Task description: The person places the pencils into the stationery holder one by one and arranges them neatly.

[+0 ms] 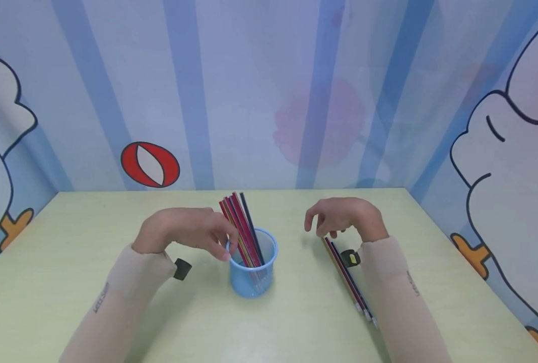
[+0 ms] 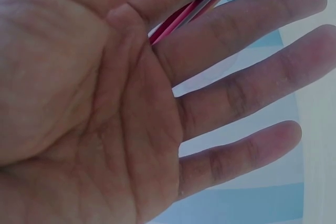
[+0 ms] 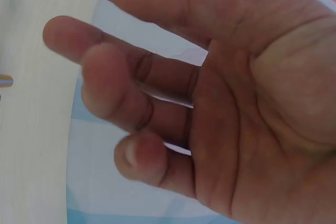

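Dark-red and black slim pencils (image 1: 348, 280), probably light, stiff, best pinched mid-shaft, lie right of the round light-blue cup (image 1: 248, 282). The left hand (image 1: 194, 229) pinches its rim; the right hand (image 1: 343, 214), empty, loosely bent, hovers by the pencils' far ends.

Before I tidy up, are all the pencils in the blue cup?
No, a few pencils lie on the table near the right hand.

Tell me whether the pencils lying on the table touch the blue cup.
Apart. The head view shows it: a strip of bare tabletop separates the pencils on the table from the blue cup.
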